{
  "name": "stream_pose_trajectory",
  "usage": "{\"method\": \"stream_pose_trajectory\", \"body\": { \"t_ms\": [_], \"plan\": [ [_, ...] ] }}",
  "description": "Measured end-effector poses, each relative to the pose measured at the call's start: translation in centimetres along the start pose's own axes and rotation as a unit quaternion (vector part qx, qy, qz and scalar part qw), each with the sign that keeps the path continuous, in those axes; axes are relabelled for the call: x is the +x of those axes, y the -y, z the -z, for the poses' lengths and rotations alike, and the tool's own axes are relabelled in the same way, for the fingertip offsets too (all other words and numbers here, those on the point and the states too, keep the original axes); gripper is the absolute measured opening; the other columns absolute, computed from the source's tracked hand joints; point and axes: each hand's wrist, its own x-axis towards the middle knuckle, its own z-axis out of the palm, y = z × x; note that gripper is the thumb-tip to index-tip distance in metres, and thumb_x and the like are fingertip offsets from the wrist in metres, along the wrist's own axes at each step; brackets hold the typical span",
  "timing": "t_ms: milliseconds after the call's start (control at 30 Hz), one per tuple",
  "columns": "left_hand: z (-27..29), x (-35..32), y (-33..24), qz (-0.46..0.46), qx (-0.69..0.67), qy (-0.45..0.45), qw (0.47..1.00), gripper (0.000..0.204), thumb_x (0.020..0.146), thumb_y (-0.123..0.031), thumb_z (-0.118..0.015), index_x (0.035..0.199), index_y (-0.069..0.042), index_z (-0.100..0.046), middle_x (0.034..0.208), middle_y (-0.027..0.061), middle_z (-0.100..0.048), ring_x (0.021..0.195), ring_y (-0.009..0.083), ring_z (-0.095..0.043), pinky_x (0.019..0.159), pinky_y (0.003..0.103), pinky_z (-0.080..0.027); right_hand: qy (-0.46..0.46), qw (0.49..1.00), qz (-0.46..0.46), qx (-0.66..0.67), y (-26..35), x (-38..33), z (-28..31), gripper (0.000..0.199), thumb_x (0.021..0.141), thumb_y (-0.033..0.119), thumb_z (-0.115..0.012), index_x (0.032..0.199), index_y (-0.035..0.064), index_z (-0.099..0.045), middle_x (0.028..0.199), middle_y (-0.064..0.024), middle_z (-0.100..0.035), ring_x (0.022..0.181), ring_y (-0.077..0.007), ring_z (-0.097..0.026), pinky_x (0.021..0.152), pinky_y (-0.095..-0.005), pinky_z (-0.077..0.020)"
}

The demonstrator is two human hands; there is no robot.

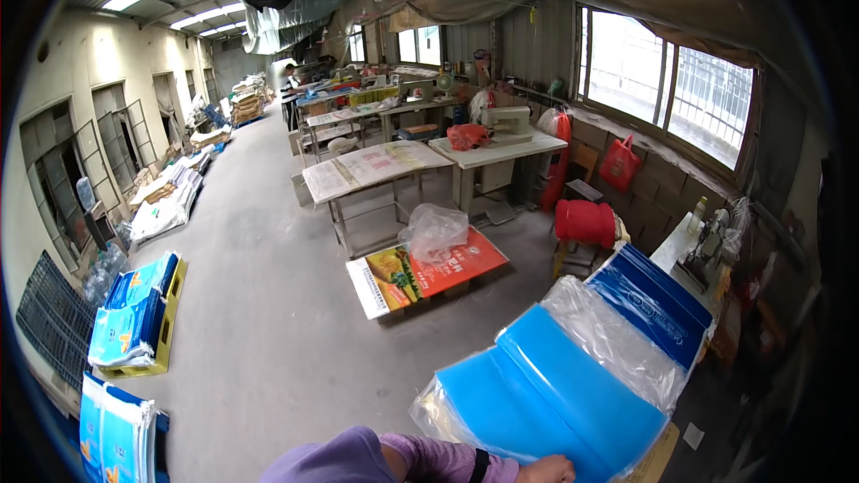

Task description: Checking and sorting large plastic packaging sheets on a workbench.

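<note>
My left hand (548, 470) is at the lower edge of the view, with a purple sleeve (438, 458) and a dark band at the wrist. Its fingers look curled, though the picture's edge cuts them off, so what they hold does not show. The hand lies against the near edge of a bright blue plastic sack (546, 385), which is spread flat and creased across its middle. Clear plastic film (608, 335) sticks out around it. Beyond the film lies a stack of dark blue printed sacks (658, 300). My right hand is out of view.
An orange-and-yellow printed sack stack (434, 273) with a clear bag on top lies low ahead. Worktables (376, 170) and a sewing machine (508, 123) stand beyond. Stacked blue sacks (134, 313) line the left. A red roll (586, 222) sits at right. Far off, a person (289, 94) stands.
</note>
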Motion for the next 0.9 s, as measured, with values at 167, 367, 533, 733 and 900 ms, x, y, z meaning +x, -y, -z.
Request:
{"method": "stream_pose_trajectory", "body": {
  "t_ms": [167, 367, 533, 733, 900],
  "plan": [
    [-2.3, -0.6, 2.8, 0.050, 0.006, 0.072, 0.996, 0.030, 0.089, -0.032, -0.062, 0.080, -0.004, -0.070, 0.072, 0.0121, -0.066, 0.062, 0.0216, -0.061, 0.058, 0.037, -0.047, -0.003, 1.000, -0.007, -0.021, 1.3, -0.8, -0.6, 0.038, 0.096, 0.021, -0.052, 0.127, -0.0025, -0.051, 0.124, -0.0152, -0.054, 0.115, -0.0260, -0.050, 0.098, -0.0356, -0.0393],
    [-0.2, 0.2, 0.2, -0.032, -0.097, 0.123, 0.987, 0.022, 0.089, -0.023, -0.062, 0.093, -0.003, -0.071, 0.082, 0.0125, -0.070, 0.068, 0.0193, -0.062, 0.059, 0.035, -0.048, -0.016, 1.000, -0.016, -0.019, -0.7, -0.7, 1.1, 0.037, 0.096, 0.022, -0.052, 0.125, -0.0012, -0.053, 0.119, -0.0147, -0.057, 0.111, -0.0268, -0.051, 0.095, -0.0375, -0.0402],
    [-0.8, -1.1, 1.7, 0.001, -0.163, 0.099, 0.982, 0.012, 0.085, -0.010, -0.067, 0.095, -0.007, -0.073, 0.084, 0.0085, -0.071, 0.068, 0.0173, -0.064, 0.061, 0.033, -0.051, -0.010, 0.998, -0.020, 0.066, -2.2, -0.1, 0.7, 0.036, 0.096, 0.022, -0.053, 0.124, -0.0009, -0.054, 0.118, -0.0152, -0.057, 0.108, -0.0282, -0.052, 0.094, -0.0381, -0.0405],
    [-0.8, -0.5, 0.2, -0.010, -0.089, 0.098, 0.991, 0.028, 0.093, -0.022, -0.062, 0.077, 0.000, -0.054, 0.060, 0.0133, -0.044, 0.055, 0.0228, -0.042, 0.056, 0.038, -0.036, -0.093, 0.978, -0.034, 0.186, -4.7, -2.2, 1.0, 0.035, 0.095, 0.022, -0.053, 0.122, -0.0005, -0.056, 0.117, -0.0158, -0.058, 0.105, -0.0299, -0.053, 0.093, -0.0389, -0.0408],
    [2.3, -0.8, -1.2, 0.001, -0.018, 0.085, 0.996, 0.020, 0.094, -0.024, -0.061, 0.091, -0.004, -0.066, 0.069, 0.0135, -0.057, 0.057, 0.0194, -0.048, 0.056, 0.033, -0.042, -0.111, 0.978, 0.174, -0.023, -4.2, -0.2, 0.2, 0.012, 0.084, 0.002, -0.059, 0.095, -0.0013, -0.062, 0.095, -0.0088, -0.061, 0.086, -0.0194, -0.059, 0.076, -0.0328, -0.0492]
  ]
}}
